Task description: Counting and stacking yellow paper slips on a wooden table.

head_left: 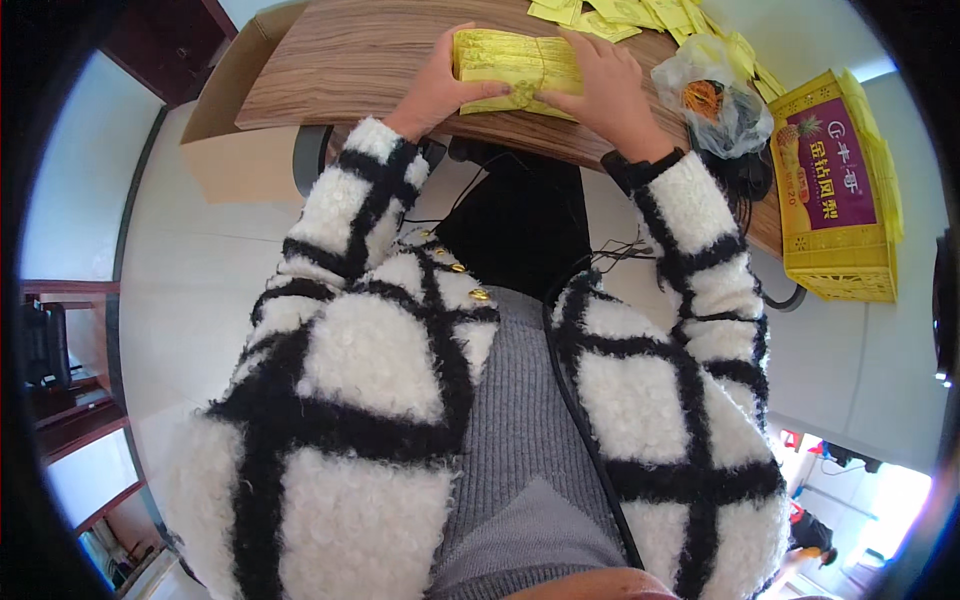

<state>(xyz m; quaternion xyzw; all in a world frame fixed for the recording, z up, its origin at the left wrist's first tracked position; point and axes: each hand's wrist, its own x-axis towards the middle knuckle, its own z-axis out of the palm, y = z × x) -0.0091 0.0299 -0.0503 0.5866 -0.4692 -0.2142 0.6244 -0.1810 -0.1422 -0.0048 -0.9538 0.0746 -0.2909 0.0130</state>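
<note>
So the left hand (435,85) has the left end of the yellow bundle (505,62), thumb along the near side, right at the near edge of the wooden table (350,65). Looks like stacked thin packets, so I'd guess lightish, kinda floppy, layers apt to slip or crease. I'd hold both ends and squeeze gently. Right hand (614,92) is clamped on the other end, so hands apart, one bundle between them. Hard to make out: the bundle's underside and some fingertips are hidden, no clue if that thin crosswise line is a tie, the loose yellow packets (655,14) get cut off up top, and the clear plastic bag (738,128) blurs its orange contents (702,98).
</note>
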